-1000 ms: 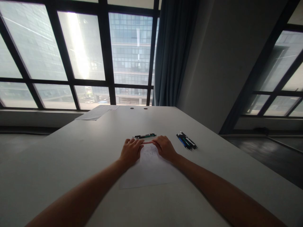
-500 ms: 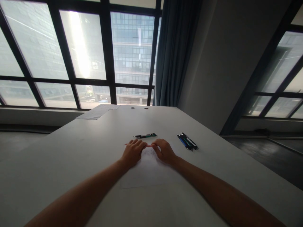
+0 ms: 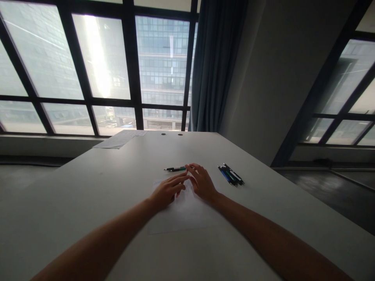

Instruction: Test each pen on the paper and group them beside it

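Paper [image 3: 181,212] lay flat near the table's [image 3: 88,195] front, both hands on its far end: left hand [image 3: 166,190] with fingers loosely extended, gripping nothing; right hand [image 3: 202,181] open, fingertips touching the green pen [image 3: 175,169]. A light pinch would suit it. Spare pens [image 3: 231,174] sat well right; room beyond.

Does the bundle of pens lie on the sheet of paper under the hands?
No, the bundle of pens lies on the bare table, apart from the sheet of paper and beyond the right hand.
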### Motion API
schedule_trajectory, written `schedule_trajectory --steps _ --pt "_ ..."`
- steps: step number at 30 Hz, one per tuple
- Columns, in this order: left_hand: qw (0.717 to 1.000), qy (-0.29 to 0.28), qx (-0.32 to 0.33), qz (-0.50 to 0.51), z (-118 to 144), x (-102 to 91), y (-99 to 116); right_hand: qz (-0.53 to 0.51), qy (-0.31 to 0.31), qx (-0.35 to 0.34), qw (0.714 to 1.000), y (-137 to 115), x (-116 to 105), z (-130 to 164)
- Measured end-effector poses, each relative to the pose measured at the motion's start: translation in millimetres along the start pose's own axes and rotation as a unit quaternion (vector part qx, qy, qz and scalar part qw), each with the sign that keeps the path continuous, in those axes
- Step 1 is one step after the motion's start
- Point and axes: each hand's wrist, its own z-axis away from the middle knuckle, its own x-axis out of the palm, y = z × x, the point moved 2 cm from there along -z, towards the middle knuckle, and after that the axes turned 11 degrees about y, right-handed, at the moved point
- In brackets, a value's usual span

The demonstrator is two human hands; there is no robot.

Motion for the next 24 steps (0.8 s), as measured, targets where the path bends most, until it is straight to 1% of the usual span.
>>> schedule_trajectory --steps 3,6,8,10,13,15,19,22,24 --pt "0.999 0.005 -0.013 0.037 1 0.4 1 0.005 0.001 0.004 1.000 3 -1 -1" --pt "0.998 0.047 -0.026 0.044 2 1.0 -1 -0.007 -0.011 0.009 1.000 7 -1 -1" --pt "0.996 0.078 -0.044 0.007 3 0.4 -4 -0.010 -0.034 0.012 0.999 11 -1 -1" --pt "0.991 0.090 -0.074 -0.059 3 -0.7 -8 0.001 -0.048 0.015 0.999 16 0 0" --pt "0.981 0.070 -0.111 -0.140 4 -1.9 -11 0.016 -0.056 0.003 0.998 19 0 0" --pt "0.978 0.051 -0.113 -0.165 4 -1.8 -12 0.002 -0.062 -0.021 0.998 15 -1 -1" --pt "0.982 0.016 -0.097 -0.164 4 0.9 -9 -0.058 -0.062 -0.058 0.995 -1 -2 -3" --pt "0.983 -0.003 -0.110 -0.148 5 3.5 -9 -0.084 -0.057 -0.049 0.994 -10 -3 -4" --pt "0.981 -0.002 -0.126 -0.144 7 4.5 -10 -0.092 -0.053 -0.030 0.994 -10 -3 -3"
